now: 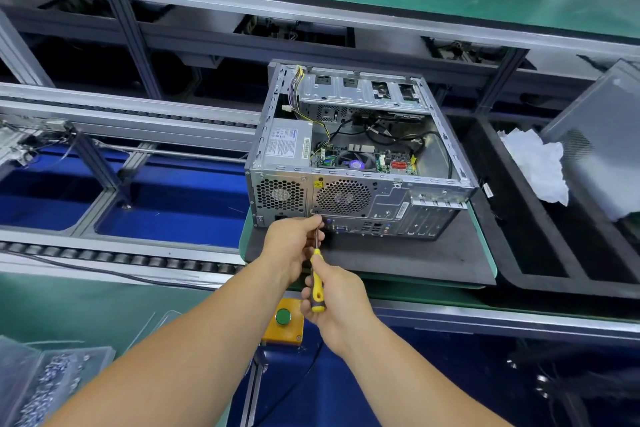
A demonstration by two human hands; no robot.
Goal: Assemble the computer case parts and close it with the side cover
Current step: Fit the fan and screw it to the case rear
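An open grey computer case (384,198) lies on its side on a dark pallet (398,260), rear panel facing me. Inside I see the power supply (287,146), the motherboard (367,159) and black cables. My right hand (341,302) grips the yellow-and-black handle of a screwdriver (317,291). My left hand (294,243) pinches the screwdriver's shaft near the tip, which meets the rear panel just below the fan grille (343,198). A grey panel, possibly the side cover (602,135), leans at the right edge.
A roller conveyor (121,258) runs at the left. A yellow box with a green button (284,319) sits under my hands. Clear bags of screws (52,381) lie at lower left. White crumpled wrapping (536,163) rests in a black tray (526,253) at right.
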